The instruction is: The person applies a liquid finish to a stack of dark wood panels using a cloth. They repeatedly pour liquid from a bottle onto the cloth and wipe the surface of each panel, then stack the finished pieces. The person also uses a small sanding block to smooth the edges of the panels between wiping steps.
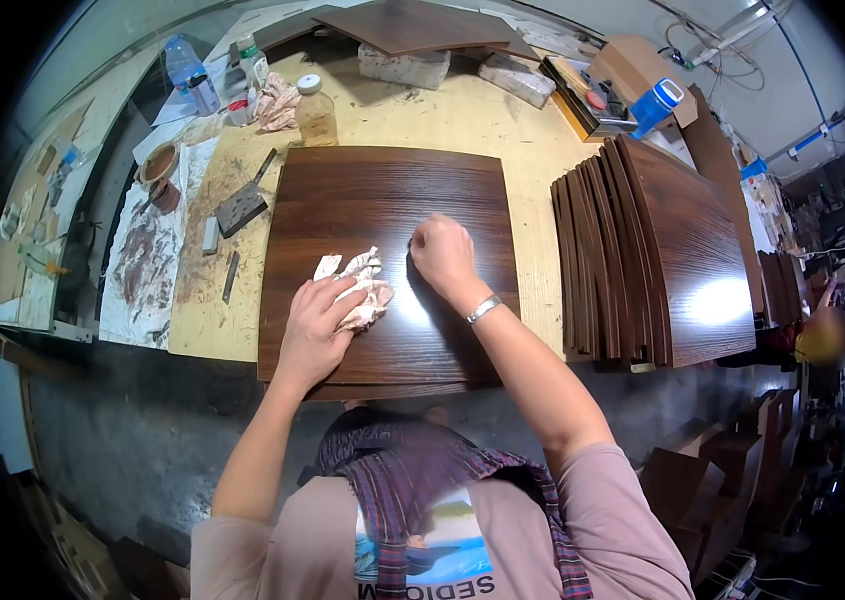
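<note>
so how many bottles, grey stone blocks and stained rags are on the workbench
clear plastic bottles: 3, one blue-capped, one beside it, one white-capped
grey stone blocks: 2
stained rags: 2, one under the left hand, one by the bottles
total: 7

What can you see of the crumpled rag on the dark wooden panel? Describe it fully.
The rag is a small, crumpled piece of pale cloth, whitish with pinkish-brown stains. It lies bunched on the glossy dark brown wooden panel, near its middle. The left hand presses on it with spread fingers, covering its lower part. The right hand, a closed fist, rests just beside it, apart.
</note>
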Tool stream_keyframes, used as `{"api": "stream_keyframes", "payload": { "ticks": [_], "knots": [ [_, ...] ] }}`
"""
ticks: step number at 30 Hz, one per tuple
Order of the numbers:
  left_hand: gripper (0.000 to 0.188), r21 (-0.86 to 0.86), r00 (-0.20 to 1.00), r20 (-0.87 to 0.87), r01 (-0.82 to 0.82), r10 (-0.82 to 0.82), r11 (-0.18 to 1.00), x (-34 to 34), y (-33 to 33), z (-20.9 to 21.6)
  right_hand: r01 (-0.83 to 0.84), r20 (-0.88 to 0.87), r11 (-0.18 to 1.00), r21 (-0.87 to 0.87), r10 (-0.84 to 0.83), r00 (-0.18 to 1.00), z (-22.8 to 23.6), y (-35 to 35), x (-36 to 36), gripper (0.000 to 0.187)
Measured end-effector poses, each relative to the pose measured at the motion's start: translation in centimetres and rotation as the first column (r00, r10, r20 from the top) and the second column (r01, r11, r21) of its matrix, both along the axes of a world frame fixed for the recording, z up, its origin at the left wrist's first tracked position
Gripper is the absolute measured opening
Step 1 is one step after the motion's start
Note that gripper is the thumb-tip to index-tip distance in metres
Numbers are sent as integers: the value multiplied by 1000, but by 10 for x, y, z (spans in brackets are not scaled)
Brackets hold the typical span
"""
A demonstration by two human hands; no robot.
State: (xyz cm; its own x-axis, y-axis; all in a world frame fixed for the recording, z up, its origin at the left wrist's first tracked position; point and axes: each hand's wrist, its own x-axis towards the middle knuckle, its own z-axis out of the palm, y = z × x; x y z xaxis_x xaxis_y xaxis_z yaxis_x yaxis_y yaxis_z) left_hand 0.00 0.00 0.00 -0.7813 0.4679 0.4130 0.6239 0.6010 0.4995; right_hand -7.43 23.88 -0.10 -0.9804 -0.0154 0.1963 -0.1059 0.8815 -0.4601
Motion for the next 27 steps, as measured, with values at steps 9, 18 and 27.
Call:
{"api": "stream_keyframes", "payload": {
  "ticks": [9, 18, 27],
  "knots": [
    [33, 380, 995, 23, -98, 96, 920, -2, -8, 23, -281, -44, 920, -272, 280, 959, 28, -25, 57, 61],
    [31, -299, 732, -90, -666, 675, 683, -56, -160, -90, -118, -76, 987, -112, 110, 991, 32, -12, 105, 42],
    [44, -357, 877, -204, -480, 435, 801, 32, -177, -98, 402, -32, 900, -169, -413, 910, -4, 66, 98, 49]
  ]
}}
